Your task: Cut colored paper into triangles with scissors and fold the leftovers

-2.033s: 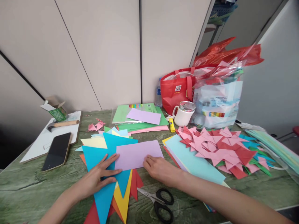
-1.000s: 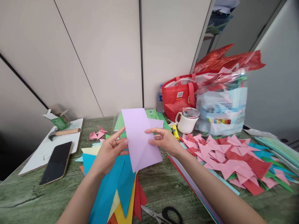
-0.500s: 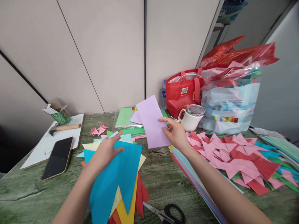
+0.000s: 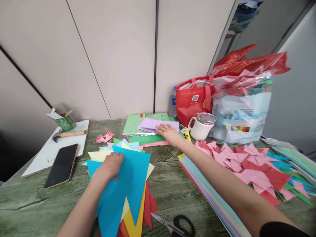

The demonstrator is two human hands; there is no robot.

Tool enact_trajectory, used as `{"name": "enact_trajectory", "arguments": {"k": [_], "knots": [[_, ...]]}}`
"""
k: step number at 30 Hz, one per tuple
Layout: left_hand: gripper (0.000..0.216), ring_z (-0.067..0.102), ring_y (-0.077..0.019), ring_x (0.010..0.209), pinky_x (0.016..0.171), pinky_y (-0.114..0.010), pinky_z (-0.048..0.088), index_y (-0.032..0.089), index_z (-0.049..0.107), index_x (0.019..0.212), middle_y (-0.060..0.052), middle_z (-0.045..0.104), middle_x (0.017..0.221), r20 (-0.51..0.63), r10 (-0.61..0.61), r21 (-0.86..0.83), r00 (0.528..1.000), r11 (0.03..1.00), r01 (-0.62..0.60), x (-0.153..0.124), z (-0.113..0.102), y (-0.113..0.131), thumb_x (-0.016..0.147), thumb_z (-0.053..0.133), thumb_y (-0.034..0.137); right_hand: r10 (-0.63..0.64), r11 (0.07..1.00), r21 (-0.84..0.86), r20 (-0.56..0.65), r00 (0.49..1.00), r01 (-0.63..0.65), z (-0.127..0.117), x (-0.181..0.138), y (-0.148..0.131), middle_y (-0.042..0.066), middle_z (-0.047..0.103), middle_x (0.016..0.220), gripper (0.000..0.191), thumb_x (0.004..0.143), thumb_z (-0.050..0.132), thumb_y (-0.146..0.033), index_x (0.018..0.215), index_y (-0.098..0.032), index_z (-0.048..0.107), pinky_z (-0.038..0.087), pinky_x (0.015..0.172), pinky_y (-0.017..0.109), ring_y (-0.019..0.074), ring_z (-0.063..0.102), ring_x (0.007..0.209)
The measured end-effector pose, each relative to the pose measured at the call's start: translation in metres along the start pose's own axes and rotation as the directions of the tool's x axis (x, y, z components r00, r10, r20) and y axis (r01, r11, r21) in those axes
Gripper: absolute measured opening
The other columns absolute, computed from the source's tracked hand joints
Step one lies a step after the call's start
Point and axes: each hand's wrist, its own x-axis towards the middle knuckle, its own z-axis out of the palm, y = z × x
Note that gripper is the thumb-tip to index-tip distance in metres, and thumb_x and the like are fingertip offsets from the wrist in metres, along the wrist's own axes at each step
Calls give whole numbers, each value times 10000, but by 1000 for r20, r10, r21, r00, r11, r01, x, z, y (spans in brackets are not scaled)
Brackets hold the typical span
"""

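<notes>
My left hand (image 4: 112,166) rests on blue paper sheets (image 4: 134,177), its fingers slightly bent and touching the top of the pile. Beneath the blue sheets, yellow paper (image 4: 134,223) and red paper (image 4: 149,204) stick out. At the back of the table, my right hand (image 4: 170,134) lies over lilac paper (image 4: 149,124), fingers stretched out and pressing on it. That lilac paper lies on a plastic-wrapped pack of green paper (image 4: 132,123). Scissors (image 4: 176,225) with black handles lie at the front edge of the view.
Folded pink and red paper pieces (image 4: 256,164) heap up at right, beside a white mug (image 4: 201,128), a red bag (image 4: 190,108) and a clear bag (image 4: 244,115). Coloured strips (image 4: 204,187) lie under my right arm. Left are a phone (image 4: 61,166), hammer (image 4: 71,133) and small box (image 4: 63,120).
My right hand has carried the lilac paper back and laid it on the green pack, loosening its grip. My left hand has come down onto the blue sheets.
</notes>
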Motion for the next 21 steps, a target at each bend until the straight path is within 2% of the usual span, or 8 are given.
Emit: {"name": "enact_trajectory", "arguments": {"k": [3, 5, 8, 12, 13, 16, 19, 21], "knots": [[343, 561, -325, 903, 735, -355, 378, 169, 574, 758, -113, 629, 853, -22, 11, -35, 1000, 999, -12, 4, 2, -10, 472, 611, -17, -29, 997, 74, 49, 998, 25, 13, -7, -9, 158, 447, 1393, 525, 744, 432, 105, 1179, -149, 580, 311, 1040, 524, 288, 372, 1310], [256, 569, -292, 827, 691, -333, 372, 185, 552, 701, -80, 612, 775, -37, 18, -72, 999, 997, -21, 7, 5, -16, 508, 584, 20, -32, 990, 136, 40, 999, 26, 13, -15, -23, 169, 417, 1410, 507, 765, 430, 75, 1207, -139, 555, 300, 1048, 517, 281, 345, 1326], [171, 564, -255, 719, 622, -308, 359, 197, 514, 607, -44, 580, 663, -51, 31, -139, 998, 990, -38, 12, 9, -24, 528, 545, 49, -42, 966, 255, 23, 999, 35, 5, -29, -53, 151, 516, 1327, 413, 835, 437, -22, 1215, -143, 545, 390, 1002, 429, 251, 457, 1243], [123, 557, -216, 616, 561, -285, 356, 201, 493, 503, -7, 558, 556, -50, 96, -248, 994, 963, -105, 11, 4, -27, 549, 540, 97, -51, 903, 429, 49, 997, 25, -11, -45, -88, 71, 683, 1077, 288, 859, 482, -116, 1118, -180, 590, 512, 806, 311, 191, 648, 946], [111, 560, -209, 609, 556, -282, 363, 203, 513, 504, -2, 568, 559, -54, 129, -276, 990, 951, -139, 7, -1, -27, 560, 547, 114, -32, 857, 516, 67, 997, -8, -14, -48, -93, 59, 692, 1044, 269, 857, 489, -127, 1099, -187, 590, 519, 762, 290, 175, 662, 884], [93, 591, -201, 694, 632, -285, 420, 230, 615, 653, 1, 651, 689, -109, 239, -365, 965, 893, -262, -13, -23, -22, 696, 534, 220, 91, 553, 814, 155, 984, -179, -19, -50, -99, 50, 685, 953, 127, 834, 535, -183, 938, -190, 608, 507, 703, 282, 166, 650, 804], [146, 602, -224, 802, 710, -324, 448, 248, 625, 699, -23, 660, 814, -424, 308, -493, 852, 711, -502, -35, -43, -13, 796, 531, 304, 142, 293, 918, 234, 962, -267, -21, -48, -98, 34, 647, 899, 99, 834, 562, -290, 851, -193, 574, 502, 686, 276, 155, 616, 805], [124, 597, -256, 950, 830, -372, 446, 255, 616, 704, -31, 661, 858, -646, 207, -527, 735, 576, -625, -45, -49, -5, 803, 554, 295, 140, 122, 932, 324, 935, -341, -23, -47, -97, 42, 621, 962, 228, 825, 581, -386, 962, -207, 547, 510, 674, 270, 158, 601, 855]]}}
